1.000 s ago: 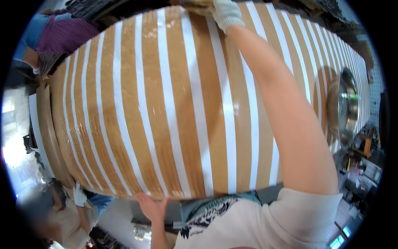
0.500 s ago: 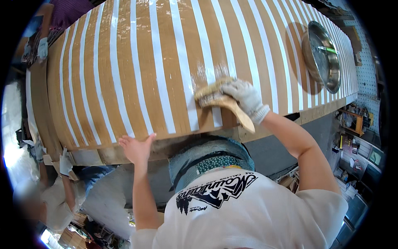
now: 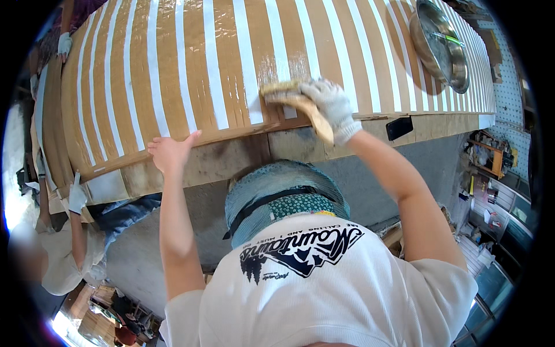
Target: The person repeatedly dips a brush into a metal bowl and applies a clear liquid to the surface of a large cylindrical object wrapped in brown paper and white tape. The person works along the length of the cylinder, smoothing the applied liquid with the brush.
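My right hand (image 3: 330, 107), in a whitish work glove, grips a wide flat brush (image 3: 315, 118) with a pale wooden handle. The bristles lie against a brown sheet with white stripes (image 3: 228, 69), close to its near edge. Wet, glossy streaks show on the sheet beyond and left of the brush. Bare and with its fingers apart, my left hand (image 3: 171, 151) rests on the sheet's near edge, left of the brush. It holds nothing.
A metal bowl (image 3: 442, 63) with a green-handled tool (image 3: 450, 39) in it stands on the sheet at far right. A black phone (image 3: 399, 128) lies on the wooden table edge (image 3: 300, 144). At left are another person's gloved hand (image 3: 77, 198) and, farther back, a gloved hand (image 3: 65, 44).
My right hand has drawn the brush toward the near edge of the sheet. My left hand stays at that edge. The whole view has shifted, and the phone now shows fully.
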